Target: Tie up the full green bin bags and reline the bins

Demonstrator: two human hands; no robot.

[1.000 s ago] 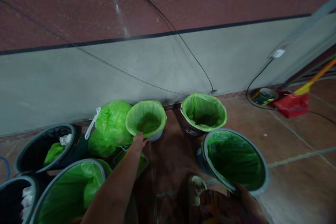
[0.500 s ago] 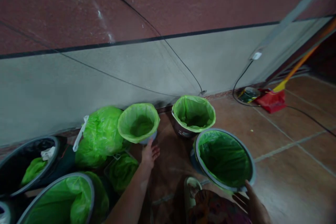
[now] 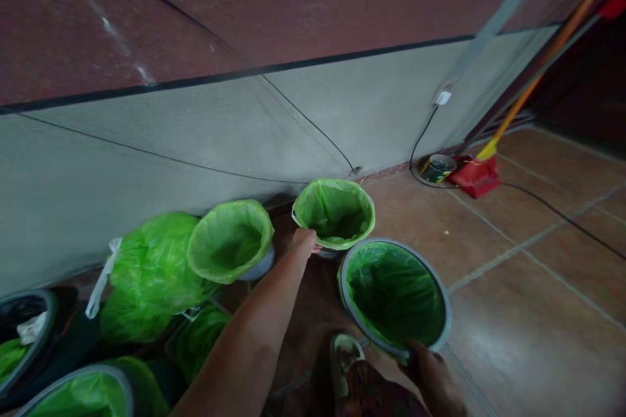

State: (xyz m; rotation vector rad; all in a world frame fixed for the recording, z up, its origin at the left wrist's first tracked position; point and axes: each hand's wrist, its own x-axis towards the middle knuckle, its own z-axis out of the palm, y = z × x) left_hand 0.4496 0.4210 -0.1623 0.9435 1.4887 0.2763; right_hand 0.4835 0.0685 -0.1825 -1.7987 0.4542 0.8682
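My left hand (image 3: 304,242) reaches forward and closes on the near left rim of a dark bin lined with a green bag (image 3: 334,214) by the wall. My right hand (image 3: 430,374) grips the near rim of a larger grey bin with a green liner (image 3: 394,293), which tilts towards me. To the left stands a smaller white bin with a green liner (image 3: 231,244). A full, tied green rubbish bag (image 3: 151,273) lies further left against the wall.
Grey and dark red wall with cables runs behind the bins. More bins with green liners (image 3: 83,394) sit at the lower left. A red dustpan (image 3: 473,176) and an orange-handled broom (image 3: 542,58) stand at the right on the tiled floor. My shoe (image 3: 345,361) shows below.
My left hand left the white bin's rim, moved right and took the rim of the dark bin. My right hand closed on the grey bin's rim. The view swung to the right.
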